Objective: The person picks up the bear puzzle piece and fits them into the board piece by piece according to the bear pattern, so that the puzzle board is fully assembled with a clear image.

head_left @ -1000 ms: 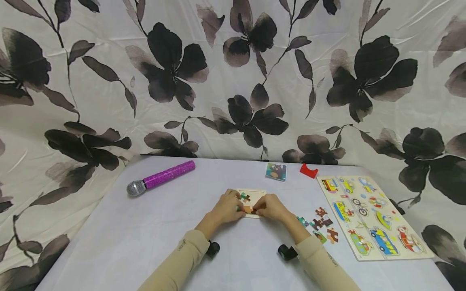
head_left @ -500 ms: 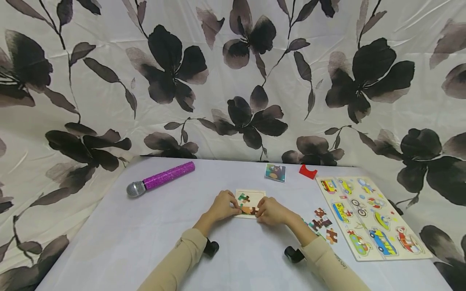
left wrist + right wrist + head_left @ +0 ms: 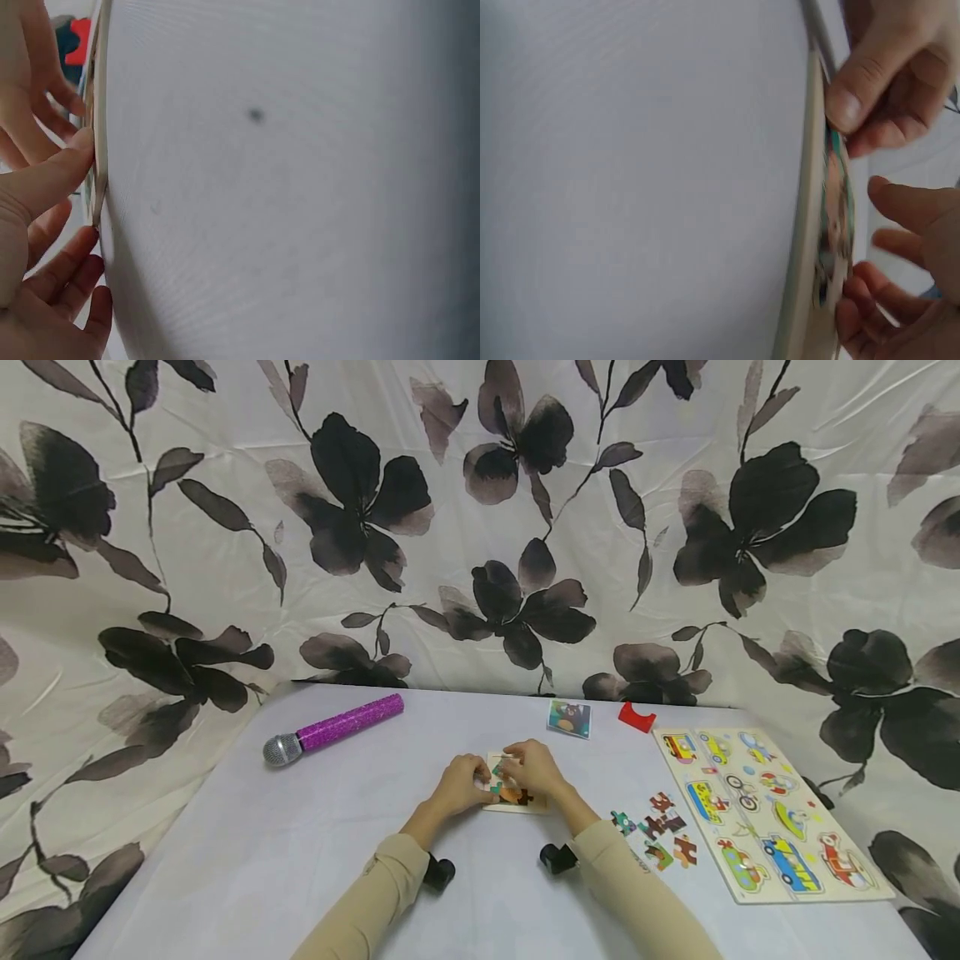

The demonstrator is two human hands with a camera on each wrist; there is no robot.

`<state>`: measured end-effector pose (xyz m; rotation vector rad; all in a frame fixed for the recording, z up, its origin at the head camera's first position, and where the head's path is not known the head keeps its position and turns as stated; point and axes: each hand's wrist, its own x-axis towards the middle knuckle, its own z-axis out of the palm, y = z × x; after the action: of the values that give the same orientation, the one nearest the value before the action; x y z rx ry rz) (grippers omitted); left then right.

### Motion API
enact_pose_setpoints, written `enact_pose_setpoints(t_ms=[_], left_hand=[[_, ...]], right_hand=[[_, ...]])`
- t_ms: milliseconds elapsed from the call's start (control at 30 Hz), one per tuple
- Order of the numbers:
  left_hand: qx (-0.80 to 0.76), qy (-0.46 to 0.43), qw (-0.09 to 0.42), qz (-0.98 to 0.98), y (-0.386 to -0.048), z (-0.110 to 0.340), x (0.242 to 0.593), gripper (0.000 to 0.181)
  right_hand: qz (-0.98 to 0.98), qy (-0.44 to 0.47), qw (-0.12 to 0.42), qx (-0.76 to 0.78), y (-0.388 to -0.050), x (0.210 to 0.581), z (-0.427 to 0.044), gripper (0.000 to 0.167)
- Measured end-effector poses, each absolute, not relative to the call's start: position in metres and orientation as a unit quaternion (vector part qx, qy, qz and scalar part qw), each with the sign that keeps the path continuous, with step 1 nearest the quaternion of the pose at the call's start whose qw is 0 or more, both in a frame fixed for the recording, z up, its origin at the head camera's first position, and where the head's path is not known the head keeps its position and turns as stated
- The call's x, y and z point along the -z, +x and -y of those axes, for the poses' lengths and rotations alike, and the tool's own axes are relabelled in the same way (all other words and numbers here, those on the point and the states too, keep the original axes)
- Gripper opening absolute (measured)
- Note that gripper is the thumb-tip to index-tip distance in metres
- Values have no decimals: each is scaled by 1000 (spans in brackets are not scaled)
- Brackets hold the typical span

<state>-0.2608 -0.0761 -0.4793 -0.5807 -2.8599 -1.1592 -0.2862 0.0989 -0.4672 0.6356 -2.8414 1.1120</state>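
A small jigsaw tray [image 3: 517,811] with a pale wooden rim lies flat mid-table. Orange, brown and green pieces [image 3: 512,795] sit along its near side. My left hand [image 3: 456,787] grips the tray's left edge; in the right wrist view, its thumb [image 3: 846,109] presses at the rim beside a green piece. Over the tray's far part is my right hand [image 3: 536,768], covering some of the inside. Its fingers [image 3: 885,296] are loosely bent and touch the tray, with the thumb apart; no held piece shows. The left wrist view catches the tray's rim [image 3: 102,112] edge-on.
Loose jigsaw pieces [image 3: 660,827] lie right of the tray, beside a large vehicle puzzle board [image 3: 757,843]. Farther back are a bear picture card [image 3: 569,718] and a red piece [image 3: 637,717]. A purple glitter microphone [image 3: 348,724] lies at the left. Floral cloth [image 3: 420,643] hangs behind.
My right hand has left the tray's near right corner and moved up and left over its far part. The left hand has stayed at the left edge, its fingers shifting slightly.
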Motion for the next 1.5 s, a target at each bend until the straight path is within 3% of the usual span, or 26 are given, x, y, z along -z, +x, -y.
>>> enact_pose_setpoints(t_ms=[233, 367, 733, 933, 1133, 1300, 1500], left_hand=[[365, -159, -15, 917, -263, 73, 477, 66], [311, -155, -31, 937, -267, 75, 476, 74], [273, -151, -61, 948, -269, 76, 475, 67], [286, -144, -59, 946, -267, 76, 475, 67], [293, -146, -57, 943, -267, 76, 476, 67], [295, -148, -55, 942, -267, 77, 478, 67], [300, -143, -57, 942, -267, 78, 478, 67]], right_hand=[[930, 171, -27, -324, -290, 463, -84, 22], [923, 142, -48, -354, -290, 462, -82, 27], [948, 148, -4, -281, -286, 461, -87, 32], [928, 194, -29, -318, -291, 463, -96, 19], [877, 169, -32, -448, -295, 465, -103, 9], [811, 133, -73, -565, -298, 465, -109, 19], [793, 130, -110, -585, -298, 465, -109, 23]])
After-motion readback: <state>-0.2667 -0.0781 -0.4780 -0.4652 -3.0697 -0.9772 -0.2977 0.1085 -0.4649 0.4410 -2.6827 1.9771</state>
